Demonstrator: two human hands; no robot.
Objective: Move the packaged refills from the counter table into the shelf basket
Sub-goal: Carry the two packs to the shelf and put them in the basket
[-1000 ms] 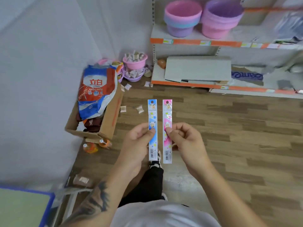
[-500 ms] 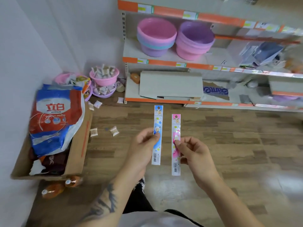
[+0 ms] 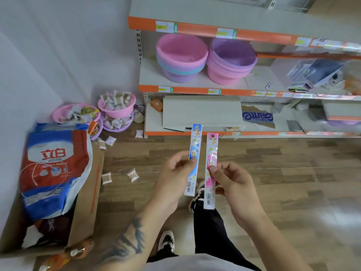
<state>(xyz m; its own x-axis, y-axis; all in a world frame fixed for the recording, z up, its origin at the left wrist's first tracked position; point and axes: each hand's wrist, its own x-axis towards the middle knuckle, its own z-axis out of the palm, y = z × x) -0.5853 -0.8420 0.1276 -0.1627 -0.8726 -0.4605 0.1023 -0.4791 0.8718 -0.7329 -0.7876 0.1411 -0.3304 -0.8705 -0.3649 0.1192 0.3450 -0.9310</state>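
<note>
— Refill packs, where are they?
— Both held up in the air above the wooden floor (image 3: 273, 182), upright and side by side, close but not touching. The blue refill pack (image 3: 193, 159) sits slightly higher than the pink refill pack (image 3: 211, 170).
— Who has which?
— The left hand (image 3: 173, 177) pinches the blue one at its middle between thumb and curled fingers. The right hand (image 3: 232, 182) pinches the pink one the same way, thumb on the front.
— What's around them?
— A shelf unit (image 3: 195, 89) with orange edges stands ahead; stacked pink basins (image 3: 181, 55) and purple basins (image 3: 231, 59) rest on it. On the floor by the wall, small pink baskets (image 3: 117, 106) hold wrapped sachets. A cardboard box (image 3: 86, 202) at the left carries a red and blue bag (image 3: 52, 169)
</note>
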